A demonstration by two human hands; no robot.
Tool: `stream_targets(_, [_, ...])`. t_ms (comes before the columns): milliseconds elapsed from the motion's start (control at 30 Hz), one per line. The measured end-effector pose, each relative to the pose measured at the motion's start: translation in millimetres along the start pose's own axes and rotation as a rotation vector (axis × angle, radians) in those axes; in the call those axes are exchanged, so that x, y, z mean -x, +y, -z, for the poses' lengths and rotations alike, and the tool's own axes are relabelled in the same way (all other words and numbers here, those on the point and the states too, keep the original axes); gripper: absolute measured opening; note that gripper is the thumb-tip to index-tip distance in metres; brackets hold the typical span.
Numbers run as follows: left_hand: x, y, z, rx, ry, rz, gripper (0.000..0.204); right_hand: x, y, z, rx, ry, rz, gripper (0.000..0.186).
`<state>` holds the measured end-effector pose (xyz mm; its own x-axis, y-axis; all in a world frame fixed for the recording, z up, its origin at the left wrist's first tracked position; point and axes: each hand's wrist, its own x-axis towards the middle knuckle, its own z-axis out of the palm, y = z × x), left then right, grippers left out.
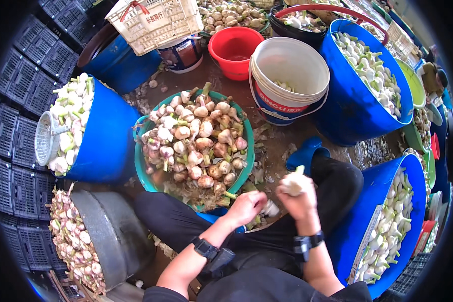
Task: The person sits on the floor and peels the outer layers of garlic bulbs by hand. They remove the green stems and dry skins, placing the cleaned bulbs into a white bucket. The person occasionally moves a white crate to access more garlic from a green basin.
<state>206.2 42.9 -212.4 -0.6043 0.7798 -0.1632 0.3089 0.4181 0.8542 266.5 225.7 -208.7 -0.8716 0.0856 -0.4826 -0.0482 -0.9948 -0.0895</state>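
My right hand (294, 204) is raised at centre right, closed round a whitish garlic bulb (293, 185) with a short pale stem pointing up. My left hand (249, 204) is just left of it, fingers curled and blurred; what they hold, if anything, is unclear. Ahead of my hands sits a teal basin (248, 132) piled with unpeeled garlic (194, 141). Loose pale husks and stalks lie on the floor between my legs, below the hands.
Blue tubs of pale garlic stand at left (108, 136), upper right (332, 100) and lower right (350, 221). A grey tub (113, 236) is at lower left, a red bucket (229, 63) and white bucket (289, 65) ahead. Stacked crates (10, 131) line the left. A person (433, 80) is at far right.
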Motion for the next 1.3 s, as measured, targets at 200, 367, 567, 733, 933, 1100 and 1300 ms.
stream_targets(200, [-24, -112, 20, -0.512, 0.418, 0.300, 0.031, 80, -95, -36, -0.453, -0.754, 0.265, 0.036])
stream_targets(367, [-52, -148, 30, -0.497, 0.398, 0.534, 0.039, 28, -33, -19, 0.404, -0.220, 0.203, 0.042])
stream_targets(567, [-19, -57, 14, 0.079, 0.551, 0.184, 0.036, -35, 62, 7, 0.739, -0.032, -0.254, 0.054])
stream_targets(733, [0, -33, 27, 0.711, 0.460, 0.363, 0.017, -34, 71, 27, 0.978, -0.237, -0.026, 0.054])
stream_targets(933, [-8, -29, 28, 0.273, 0.435, 0.423, 0.010, -21, 73, 5, 1.771, -0.217, 0.540, 0.060])
stream_targets(1100, [-11, -36, 28, 0.893, 0.439, 0.506, 0.014, -22, 72, 9, 1.308, -0.140, 0.291, 0.055])
stream_targets(1300, [-8, -19, 33, 1.110, 0.313, 0.489, 0.017, -21, 62, 29, 0.572, -0.132, -0.222, 0.044])
